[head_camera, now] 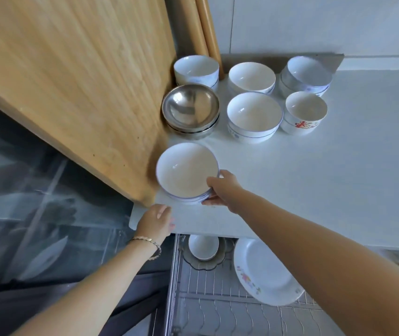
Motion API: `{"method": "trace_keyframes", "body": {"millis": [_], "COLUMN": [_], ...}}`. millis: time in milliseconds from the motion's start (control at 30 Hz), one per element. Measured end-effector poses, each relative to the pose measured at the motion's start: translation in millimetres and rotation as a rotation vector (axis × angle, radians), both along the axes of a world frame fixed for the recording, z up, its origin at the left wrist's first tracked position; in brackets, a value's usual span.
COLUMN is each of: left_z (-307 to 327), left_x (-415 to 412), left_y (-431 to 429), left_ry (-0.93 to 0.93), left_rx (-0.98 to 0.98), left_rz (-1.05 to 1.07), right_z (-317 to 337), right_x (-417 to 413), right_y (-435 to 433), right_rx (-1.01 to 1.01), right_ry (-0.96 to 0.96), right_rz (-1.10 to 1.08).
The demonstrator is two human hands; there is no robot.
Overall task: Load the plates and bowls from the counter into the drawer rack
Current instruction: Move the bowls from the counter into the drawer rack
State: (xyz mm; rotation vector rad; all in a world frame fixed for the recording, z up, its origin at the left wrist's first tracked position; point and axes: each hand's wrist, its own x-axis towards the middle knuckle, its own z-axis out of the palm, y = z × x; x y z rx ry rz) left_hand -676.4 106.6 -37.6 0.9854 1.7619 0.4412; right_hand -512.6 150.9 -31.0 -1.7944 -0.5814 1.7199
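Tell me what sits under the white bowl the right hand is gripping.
The white bowl tops a stack: more blue-lined rims show beneath it, resting on the counter. The right hand covers the stack's right side, so the count is unclear.

Bright, even daylight, soft and slightly washed out on the white surface (315, 166). Faint short shadows fall beside the bowls; a darker one lies under the wooden board (72, 81) by its lower edge. Steel bowl (190, 107) shows dull reflections, no hard glare. Whole frame soft and compressed. Strong wide-angle bending at edges; dark floor (36, 202) at left smeared.
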Motion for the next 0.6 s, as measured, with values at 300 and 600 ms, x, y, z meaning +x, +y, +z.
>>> {"method": "trace_keyframes", "body": {"millis": [300, 600], "left_z": [24, 16], "left_x": [64, 216], "left_y": [-10, -132], "left_ry": [-0.344, -0.409], "left_rx": [-0.247, -0.312], "left_rz": [-0.045, -0.389], "right_z": [9, 39], "right_x": [95, 271], "right_y": [-93, -250], "right_rx": [0.003, -0.09], "right_ry": [-0.022, -0.232], "right_rz": [0.026, 0.121]}}
